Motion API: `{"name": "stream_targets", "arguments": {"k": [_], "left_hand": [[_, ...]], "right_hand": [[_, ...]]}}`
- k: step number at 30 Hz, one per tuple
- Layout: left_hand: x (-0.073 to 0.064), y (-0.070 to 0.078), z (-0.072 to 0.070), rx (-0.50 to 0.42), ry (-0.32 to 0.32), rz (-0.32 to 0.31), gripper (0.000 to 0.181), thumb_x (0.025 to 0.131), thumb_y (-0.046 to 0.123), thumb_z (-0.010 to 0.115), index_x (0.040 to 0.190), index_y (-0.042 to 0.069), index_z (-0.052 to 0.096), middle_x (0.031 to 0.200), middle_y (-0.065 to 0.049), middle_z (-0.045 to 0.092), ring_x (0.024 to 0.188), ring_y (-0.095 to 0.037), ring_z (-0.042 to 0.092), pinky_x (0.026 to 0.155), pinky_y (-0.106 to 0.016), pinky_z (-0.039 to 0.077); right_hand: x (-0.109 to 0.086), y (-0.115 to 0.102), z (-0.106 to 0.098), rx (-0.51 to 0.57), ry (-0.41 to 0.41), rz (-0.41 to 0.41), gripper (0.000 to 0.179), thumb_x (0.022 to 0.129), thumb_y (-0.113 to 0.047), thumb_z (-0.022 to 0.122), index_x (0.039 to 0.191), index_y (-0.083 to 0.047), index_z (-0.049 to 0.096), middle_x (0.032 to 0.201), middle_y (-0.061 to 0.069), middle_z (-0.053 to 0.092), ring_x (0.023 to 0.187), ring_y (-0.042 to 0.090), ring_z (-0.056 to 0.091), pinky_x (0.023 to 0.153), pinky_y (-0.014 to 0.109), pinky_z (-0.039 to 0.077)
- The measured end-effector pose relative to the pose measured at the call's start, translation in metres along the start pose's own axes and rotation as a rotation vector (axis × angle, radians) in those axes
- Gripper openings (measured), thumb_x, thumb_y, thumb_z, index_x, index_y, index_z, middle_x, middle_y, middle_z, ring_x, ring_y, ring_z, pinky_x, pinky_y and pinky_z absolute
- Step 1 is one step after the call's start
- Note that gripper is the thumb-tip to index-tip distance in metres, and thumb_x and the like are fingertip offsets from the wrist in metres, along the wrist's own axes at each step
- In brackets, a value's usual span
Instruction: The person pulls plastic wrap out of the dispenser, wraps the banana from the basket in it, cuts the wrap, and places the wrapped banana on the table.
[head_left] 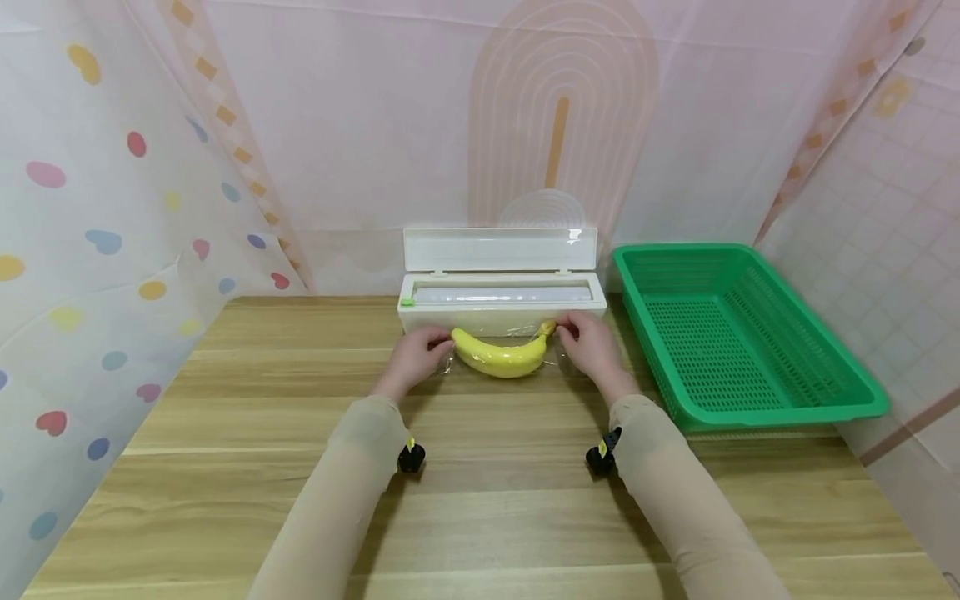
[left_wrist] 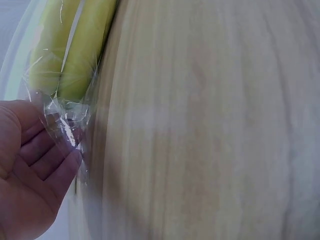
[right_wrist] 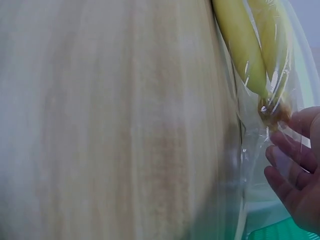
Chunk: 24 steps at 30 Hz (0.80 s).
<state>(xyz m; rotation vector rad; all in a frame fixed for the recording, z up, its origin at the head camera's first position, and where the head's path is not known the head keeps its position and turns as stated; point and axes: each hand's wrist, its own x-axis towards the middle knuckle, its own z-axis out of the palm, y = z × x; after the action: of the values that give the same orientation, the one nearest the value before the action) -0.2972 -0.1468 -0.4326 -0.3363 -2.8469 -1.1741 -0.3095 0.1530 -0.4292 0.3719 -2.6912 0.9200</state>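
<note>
Our left fingers [left_wrist: 42,150] and right fingers [right_wrist: 282,184] pinch the clear film [left_wrist: 69,109] at either end of the bananas [head_left: 501,359], which lie on the tabletop [head_left: 495,517] just before the white box [head_left: 480,320]; we should tuck evenly, sparing the stem [head_left: 547,328].

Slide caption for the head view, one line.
Left hand and right hand at either end of film-wrapped bananas; open white box behind, green basket at right.
</note>
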Motion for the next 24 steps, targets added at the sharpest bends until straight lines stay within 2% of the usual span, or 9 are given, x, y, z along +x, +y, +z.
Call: {"name": "stream_targets", "arguments": {"k": [4, 11, 15, 24], "left_hand": [[-0.002, -0.001, -0.002, 0.018, -0.016, 0.022, 0.026, 0.099, 0.016, 0.061, 0.118, -0.001, 0.068, 0.117, -0.018, 0.067, 0.111, -0.033, 0.061, 0.100, -0.048, 0.046], [-0.006, -0.007, -0.009, 0.067, -0.041, 0.040, 0.028, 0.099, 0.016, 0.060, 0.120, -0.001, 0.068, 0.118, -0.017, 0.068, 0.110, -0.032, 0.061, 0.098, -0.048, 0.047], [-0.010, -0.009, -0.013, 0.084, -0.054, 0.045, 0.028, 0.098, 0.014, 0.061, 0.120, -0.002, 0.068, 0.117, -0.018, 0.068, 0.109, -0.033, 0.062, 0.097, -0.048, 0.048], [-0.016, -0.012, -0.025, 0.131, -0.073, 0.037, 0.031, 0.098, 0.014, 0.060, 0.121, -0.007, 0.065, 0.116, -0.022, 0.067, 0.108, -0.036, 0.061, 0.096, -0.049, 0.048]], "right_hand": [[0.000, 0.000, -0.004, -0.012, -0.062, 0.008, 0.021, 0.097, -0.013, 0.062, 0.115, -0.002, 0.067, 0.108, 0.015, 0.066, 0.101, 0.030, 0.060, 0.091, 0.044, 0.050], [-0.005, 0.003, -0.009, -0.031, -0.108, -0.058, 0.036, 0.095, -0.010, 0.064, 0.130, 0.000, 0.061, 0.112, 0.018, 0.067, 0.105, 0.033, 0.062, 0.095, 0.047, 0.049], [-0.009, 0.005, -0.011, -0.037, -0.120, -0.081, 0.038, 0.097, -0.012, 0.063, 0.133, 0.000, 0.059, 0.113, 0.019, 0.067, 0.104, 0.034, 0.062, 0.093, 0.048, 0.050], [-0.012, 0.009, -0.012, -0.029, -0.149, -0.070, 0.042, 0.098, -0.014, 0.062, 0.137, -0.002, 0.056, 0.112, 0.018, 0.067, 0.105, 0.034, 0.062, 0.094, 0.049, 0.049]]}}
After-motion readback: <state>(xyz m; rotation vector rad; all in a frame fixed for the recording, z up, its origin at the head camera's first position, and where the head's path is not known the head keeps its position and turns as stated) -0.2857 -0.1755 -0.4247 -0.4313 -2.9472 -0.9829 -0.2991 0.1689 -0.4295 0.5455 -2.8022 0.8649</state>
